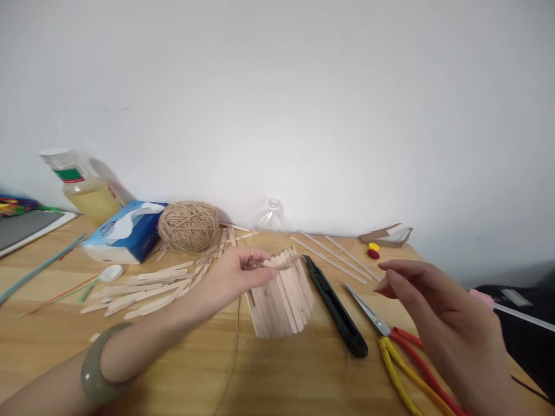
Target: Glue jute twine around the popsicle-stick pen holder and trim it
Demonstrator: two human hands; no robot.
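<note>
My left hand (251, 270) is closed on the upper rim of a round holder made of upright wooden craft sticks (281, 300), thumb in front and fingers behind. A strand of jute twine (288, 263) runs along the top of the sticks, and more twine hangs down the left side onto the table. My right hand (442, 323) is raised to the right, above the scissors (390, 335), with thumb and fingers drawn together in a pinch. Whatever lies between those fingertips is too small to make out. A black utility knife (336, 309) lies between the stick holder and the scissors.
Loose craft sticks (151, 289) lie left of the holder, before a twine ball (189, 225). A blue tissue pack (125, 231) and a bottle of yellowish liquid (87, 188) stand behind. Translucent sticks (333, 257), a cardboard piece (385, 236) and a clear bottle (272, 215) are near the wall.
</note>
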